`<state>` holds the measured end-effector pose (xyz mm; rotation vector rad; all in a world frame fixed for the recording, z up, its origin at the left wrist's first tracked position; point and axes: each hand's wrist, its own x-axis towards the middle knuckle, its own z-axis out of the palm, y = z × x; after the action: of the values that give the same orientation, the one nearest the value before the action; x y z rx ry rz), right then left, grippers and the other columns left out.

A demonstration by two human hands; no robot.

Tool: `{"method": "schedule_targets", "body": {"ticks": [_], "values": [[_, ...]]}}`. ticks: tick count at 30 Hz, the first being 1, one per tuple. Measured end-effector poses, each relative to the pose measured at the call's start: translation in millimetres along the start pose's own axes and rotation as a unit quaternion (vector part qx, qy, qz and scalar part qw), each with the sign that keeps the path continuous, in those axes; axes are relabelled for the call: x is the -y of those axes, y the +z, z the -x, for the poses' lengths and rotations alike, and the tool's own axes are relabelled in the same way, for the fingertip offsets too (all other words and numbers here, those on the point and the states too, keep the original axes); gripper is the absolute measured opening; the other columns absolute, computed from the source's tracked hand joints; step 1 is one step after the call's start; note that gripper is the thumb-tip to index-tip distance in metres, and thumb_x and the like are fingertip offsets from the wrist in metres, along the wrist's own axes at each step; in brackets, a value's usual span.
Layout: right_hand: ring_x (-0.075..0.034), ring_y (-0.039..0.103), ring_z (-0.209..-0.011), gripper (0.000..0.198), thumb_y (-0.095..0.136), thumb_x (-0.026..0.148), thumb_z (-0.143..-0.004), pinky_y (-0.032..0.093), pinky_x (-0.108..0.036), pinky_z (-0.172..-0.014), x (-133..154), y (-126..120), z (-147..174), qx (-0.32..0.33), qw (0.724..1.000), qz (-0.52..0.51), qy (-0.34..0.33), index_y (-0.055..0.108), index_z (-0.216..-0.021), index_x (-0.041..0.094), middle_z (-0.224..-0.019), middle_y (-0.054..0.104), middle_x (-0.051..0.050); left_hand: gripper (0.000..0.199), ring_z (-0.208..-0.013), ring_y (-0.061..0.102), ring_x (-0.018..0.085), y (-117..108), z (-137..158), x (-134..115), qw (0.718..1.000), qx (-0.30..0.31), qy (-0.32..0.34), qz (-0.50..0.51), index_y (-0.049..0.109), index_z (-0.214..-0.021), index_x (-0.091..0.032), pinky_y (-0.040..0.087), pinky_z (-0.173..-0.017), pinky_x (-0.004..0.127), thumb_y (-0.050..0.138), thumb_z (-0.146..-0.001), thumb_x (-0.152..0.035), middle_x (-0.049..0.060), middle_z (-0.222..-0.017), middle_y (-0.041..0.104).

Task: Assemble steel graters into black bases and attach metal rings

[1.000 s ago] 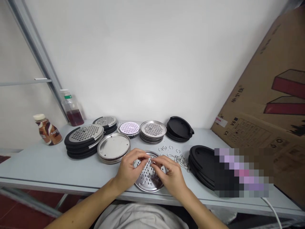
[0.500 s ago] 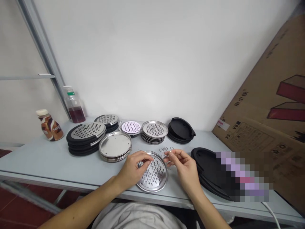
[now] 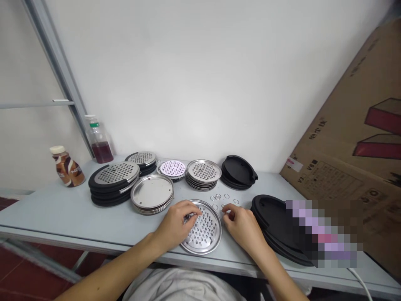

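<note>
A round metal grater plate (image 3: 205,234) lies face up at the table's front edge. Over its left side hovers my left hand (image 3: 178,221), thumb and fingertips closed together. Whatever they hold, if anything, is too small to make out. Right of the plate, my right hand (image 3: 242,225) is low over the table, its fingers closed in a pinch beside several small wire rings (image 3: 218,196). One ring is partly hidden at the fingertips, and I cannot tell whether it is gripped. Another ring (image 3: 236,201) lies just beyond the hand.
Behind stand stacks of metal grater plates (image 3: 203,172), plain metal discs (image 3: 152,190), black-rimmed graters (image 3: 114,173) and black trays (image 3: 238,171). More black trays (image 3: 266,209) lie close to my right forearm. Two bottles (image 3: 67,167) are at left; a large carton (image 3: 344,146) leans at right.
My right hand has moved down and away from the grater plate to the rings, its fingers curling closer. My left hand stays nearly in place over the plate.
</note>
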<state>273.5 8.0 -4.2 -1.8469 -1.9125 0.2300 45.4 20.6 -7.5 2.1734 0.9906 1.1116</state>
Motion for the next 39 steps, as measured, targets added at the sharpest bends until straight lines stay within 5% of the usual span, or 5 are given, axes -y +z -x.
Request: {"method": "schedule_targets", "body": {"ticks": [8, 19, 27, 39], "values": [[-0.022, 0.066, -0.076, 0.022, 0.048, 0.011, -0.078, 0.041, -0.028, -0.069, 3, -6, 4, 0.034, 0.998, 0.044, -0.020, 0.069, -0.076, 0.019, -0.079, 0.069, -0.009, 0.026, -0.099, 0.061, 0.019, -1, -7, -4, 0.993, -0.007, 0.050, -0.109, 0.070, -0.105, -0.021, 0.050, -0.092, 0.035, 0.056, -0.089, -0.006, 0.004, -0.102, 0.068], [-0.022, 0.067, -0.074, 0.022, 0.048, 0.014, -0.081, 0.043, -0.030, -0.069, 4, -3, 5, -0.010, 0.999, -0.004, -0.037, 0.069, -0.083, 0.020, -0.078, 0.070, -0.006, 0.024, -0.109, 0.056, 0.026, -1, -80, 17, 0.939, -0.058, 0.120, -0.317, 0.068, -0.108, -0.018, 0.048, -0.094, 0.042, 0.066, -0.085, -0.010, 0.008, -0.112, 0.065], [-0.020, 0.067, -0.075, 0.021, 0.049, 0.021, -0.086, 0.048, -0.031, -0.073, -4, 17, -2, -0.129, 0.982, -0.120, -0.073, 0.069, -0.093, 0.020, -0.084, 0.072, -0.003, 0.015, -0.092, 0.064, 0.021, -2, -93, 26, 0.926, -0.062, 0.150, -0.340, 0.071, -0.088, -0.019, 0.042, -0.100, 0.047, 0.063, -0.087, -0.006, 0.004, -0.093, 0.072], [-0.021, 0.067, -0.078, 0.020, 0.050, 0.024, -0.089, 0.052, -0.036, -0.077, -6, 17, -2, -0.159, 0.971, -0.154, -0.091, 0.068, -0.098, 0.020, -0.087, 0.071, -0.005, 0.019, -0.088, 0.068, 0.018, -18, -84, 6, 0.919, -0.104, 0.237, -0.297, 0.071, -0.091, -0.020, 0.040, -0.107, 0.048, 0.057, -0.091, -0.006, 0.001, -0.089, 0.075]]}}
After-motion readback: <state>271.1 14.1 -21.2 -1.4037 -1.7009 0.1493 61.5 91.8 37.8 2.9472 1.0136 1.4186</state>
